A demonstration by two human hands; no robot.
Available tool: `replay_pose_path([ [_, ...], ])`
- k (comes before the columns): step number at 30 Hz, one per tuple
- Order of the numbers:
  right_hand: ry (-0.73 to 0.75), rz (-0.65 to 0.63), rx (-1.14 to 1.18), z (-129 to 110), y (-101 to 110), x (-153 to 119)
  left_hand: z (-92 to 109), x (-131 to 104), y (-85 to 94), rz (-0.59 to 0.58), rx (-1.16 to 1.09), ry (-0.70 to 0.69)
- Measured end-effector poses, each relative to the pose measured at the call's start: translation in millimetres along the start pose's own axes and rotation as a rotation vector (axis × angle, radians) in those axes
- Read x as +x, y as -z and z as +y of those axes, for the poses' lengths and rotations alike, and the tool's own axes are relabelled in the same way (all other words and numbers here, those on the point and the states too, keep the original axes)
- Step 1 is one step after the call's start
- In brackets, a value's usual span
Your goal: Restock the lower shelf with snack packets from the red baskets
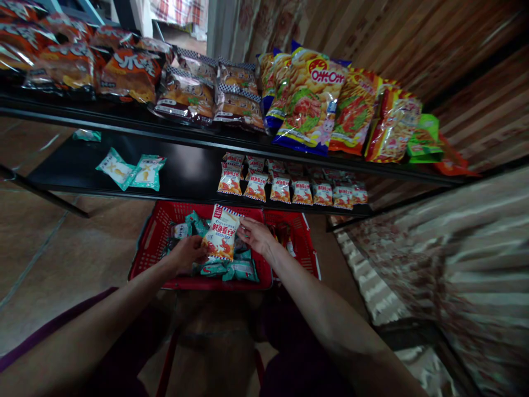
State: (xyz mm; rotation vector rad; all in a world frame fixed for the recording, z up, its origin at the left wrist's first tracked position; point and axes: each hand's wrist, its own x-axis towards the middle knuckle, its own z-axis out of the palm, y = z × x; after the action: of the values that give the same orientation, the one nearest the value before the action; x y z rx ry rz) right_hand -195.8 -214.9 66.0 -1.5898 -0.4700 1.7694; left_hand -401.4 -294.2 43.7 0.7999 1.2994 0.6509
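Squid-snack packet is pinched by the left hand at its lower left and the right hand at its upper right, above a red basket of teal packets.

The left forearm rises from the lower left of the frame, the right forearm from the lower right, both bare. Near the centre, left hand and right hand face each other, fingers bent.

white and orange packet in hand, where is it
In the head view, the packet is just left of centre, held between the left hand and the right hand, over the red basket of teal packets.
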Motion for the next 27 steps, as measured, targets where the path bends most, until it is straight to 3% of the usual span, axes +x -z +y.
replay_pose_path([
  [6,0.136,0.043,-0.025,-0.3,1.3,-0.7,2.8,-3.9,-4.8,-0.065,0.279,-0.038],
  [12,0.215,0.057,-0.036,2.4,4.4,-0.2,11.2,-8.8,-13.6,-0.167,0.342,-0.059],
  [17,0.191,0.025,-0.065,2.9,12.2,-0.4,37.5,-23.3,-24.3,-0.208,0.090,0.027],
  [21,0.186,-0.005,-0.067,4.7,16.3,-4.1,56.2,-32.4,-33.7,-0.104,-0.107,0.118],
  [27,0.165,-0.065,-0.083,9.6,14.0,-10.6,52.1,-24.4,-46.2,-0.051,-0.191,0.157],
])
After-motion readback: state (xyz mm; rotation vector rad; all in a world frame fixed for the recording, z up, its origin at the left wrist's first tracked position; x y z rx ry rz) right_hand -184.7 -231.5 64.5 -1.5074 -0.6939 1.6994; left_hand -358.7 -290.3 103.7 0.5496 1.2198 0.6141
